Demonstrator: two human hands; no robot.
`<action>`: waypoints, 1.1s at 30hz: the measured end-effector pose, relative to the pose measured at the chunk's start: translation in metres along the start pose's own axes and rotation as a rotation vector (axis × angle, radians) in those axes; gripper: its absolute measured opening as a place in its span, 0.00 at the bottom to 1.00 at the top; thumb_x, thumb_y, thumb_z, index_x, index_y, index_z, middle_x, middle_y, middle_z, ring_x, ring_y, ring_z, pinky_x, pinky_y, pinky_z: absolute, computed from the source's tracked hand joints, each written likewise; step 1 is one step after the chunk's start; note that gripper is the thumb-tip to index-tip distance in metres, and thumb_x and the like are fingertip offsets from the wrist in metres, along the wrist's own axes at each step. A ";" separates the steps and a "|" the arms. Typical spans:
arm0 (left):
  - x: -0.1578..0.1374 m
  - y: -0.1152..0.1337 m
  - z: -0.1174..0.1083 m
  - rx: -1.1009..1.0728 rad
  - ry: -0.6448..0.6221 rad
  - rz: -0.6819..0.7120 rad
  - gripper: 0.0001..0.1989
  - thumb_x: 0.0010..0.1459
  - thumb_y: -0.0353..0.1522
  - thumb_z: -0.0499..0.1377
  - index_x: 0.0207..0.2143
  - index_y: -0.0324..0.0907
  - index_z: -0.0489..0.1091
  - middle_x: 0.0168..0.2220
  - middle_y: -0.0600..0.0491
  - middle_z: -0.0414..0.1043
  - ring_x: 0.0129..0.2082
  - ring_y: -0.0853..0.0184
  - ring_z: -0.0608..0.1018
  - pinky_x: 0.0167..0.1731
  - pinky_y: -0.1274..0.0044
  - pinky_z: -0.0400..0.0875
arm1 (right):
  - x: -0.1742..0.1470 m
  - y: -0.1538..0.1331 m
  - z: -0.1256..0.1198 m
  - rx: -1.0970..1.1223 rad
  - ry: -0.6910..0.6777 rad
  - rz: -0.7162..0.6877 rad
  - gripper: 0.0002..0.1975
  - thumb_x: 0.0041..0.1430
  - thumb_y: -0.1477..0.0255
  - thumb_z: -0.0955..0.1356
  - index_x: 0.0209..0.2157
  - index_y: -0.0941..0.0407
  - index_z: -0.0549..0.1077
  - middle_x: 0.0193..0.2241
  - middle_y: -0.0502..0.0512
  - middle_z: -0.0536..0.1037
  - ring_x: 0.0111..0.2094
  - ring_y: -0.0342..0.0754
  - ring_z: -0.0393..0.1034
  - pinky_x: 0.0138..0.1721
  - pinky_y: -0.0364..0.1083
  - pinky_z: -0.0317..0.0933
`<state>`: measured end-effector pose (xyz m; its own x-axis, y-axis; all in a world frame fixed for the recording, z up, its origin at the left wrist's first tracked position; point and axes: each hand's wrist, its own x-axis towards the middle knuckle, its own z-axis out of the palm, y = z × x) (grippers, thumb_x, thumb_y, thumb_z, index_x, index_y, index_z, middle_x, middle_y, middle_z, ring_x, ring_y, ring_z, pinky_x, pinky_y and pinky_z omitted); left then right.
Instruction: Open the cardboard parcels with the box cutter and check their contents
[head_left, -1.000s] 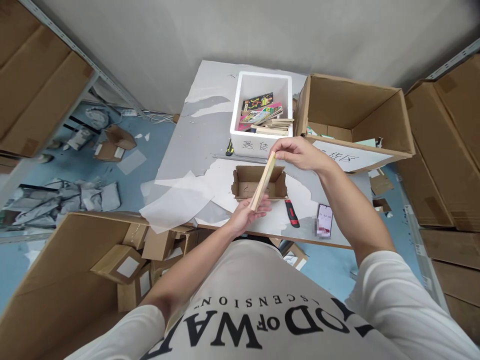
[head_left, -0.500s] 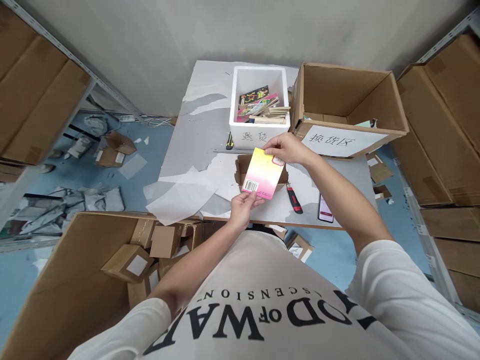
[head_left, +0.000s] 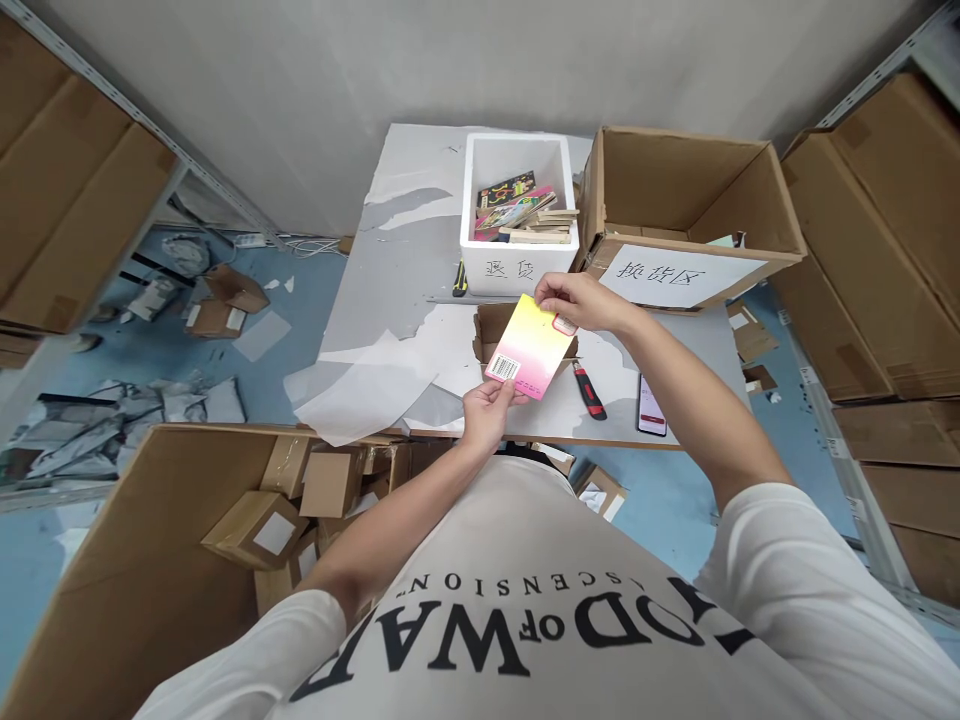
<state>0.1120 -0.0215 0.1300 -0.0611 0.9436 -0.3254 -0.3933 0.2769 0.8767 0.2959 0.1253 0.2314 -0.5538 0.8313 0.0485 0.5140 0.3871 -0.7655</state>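
A thin yellow-and-pink book point(head_left: 531, 346) with a barcode near its lower left corner is held tilted between both hands. My left hand point(head_left: 487, 408) pinches its bottom edge, and my right hand point(head_left: 576, 298) grips the top right corner. Behind and below the book is a small opened cardboard box point(head_left: 489, 326), partly hidden by it. A red and black box cutter point(head_left: 589, 391) lies on the table just right of the book. Further right, a phone point(head_left: 651, 408) with a lit screen rests near the table's front edge.
A white foam box point(head_left: 517, 268) holding several books stands behind my hands, with a yellow and black cutter point(head_left: 460, 279) beside it. To its right is a large labelled cardboard box point(head_left: 697, 165). Torn paper point(head_left: 367, 395) overhangs the table's left front. Below left, a big carton point(head_left: 187, 520) contains several small boxes.
The view has shifted slightly. Both hands still hold the book in nearly the same pose, the right hand marginally further right along its top edge.
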 end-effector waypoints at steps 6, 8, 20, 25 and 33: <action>0.003 0.010 -0.010 -0.094 -0.076 -0.037 0.21 0.45 0.43 0.69 0.37 0.39 0.74 0.26 0.55 0.76 0.24 0.73 0.76 0.31 0.78 0.72 | -0.013 -0.003 -0.016 0.198 -0.110 0.012 0.13 0.56 0.62 0.68 0.37 0.56 0.78 0.33 0.54 0.79 0.32 0.46 0.68 0.34 0.45 0.62; 0.005 0.014 -0.011 -0.145 -0.050 -0.070 0.27 0.44 0.41 0.70 0.46 0.42 0.70 0.26 0.58 0.76 0.23 0.75 0.75 0.31 0.79 0.72 | -0.014 -0.007 -0.018 0.204 -0.096 -0.029 0.14 0.55 0.60 0.70 0.36 0.55 0.78 0.34 0.55 0.78 0.34 0.47 0.69 0.36 0.46 0.63; 0.011 0.028 -0.014 -0.164 -0.123 -0.118 0.16 0.43 0.40 0.70 0.30 0.38 0.73 0.31 0.51 0.79 0.26 0.71 0.78 0.38 0.72 0.74 | 0.015 -0.019 -0.018 0.108 -0.019 0.050 0.12 0.55 0.61 0.70 0.32 0.56 0.77 0.29 0.53 0.78 0.30 0.45 0.67 0.32 0.46 0.60; 0.019 0.023 -0.013 -0.072 -0.095 -0.096 0.19 0.44 0.44 0.69 0.27 0.37 0.74 0.28 0.50 0.78 0.22 0.73 0.75 0.32 0.75 0.73 | 0.025 0.002 -0.006 0.152 0.005 0.127 0.13 0.52 0.61 0.70 0.31 0.58 0.78 0.27 0.53 0.79 0.27 0.44 0.67 0.30 0.45 0.60; 0.030 0.021 -0.012 -0.060 -0.082 -0.122 0.19 0.44 0.45 0.69 0.27 0.37 0.74 0.29 0.49 0.79 0.22 0.73 0.75 0.31 0.75 0.73 | 0.038 0.019 -0.005 0.198 -0.026 0.175 0.12 0.52 0.62 0.71 0.31 0.58 0.78 0.26 0.52 0.78 0.25 0.41 0.66 0.25 0.43 0.60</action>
<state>0.0910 0.0104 0.1347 0.0648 0.9161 -0.3956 -0.4476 0.3810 0.8090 0.2881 0.1661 0.2226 -0.4854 0.8674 -0.1099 0.4665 0.1506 -0.8716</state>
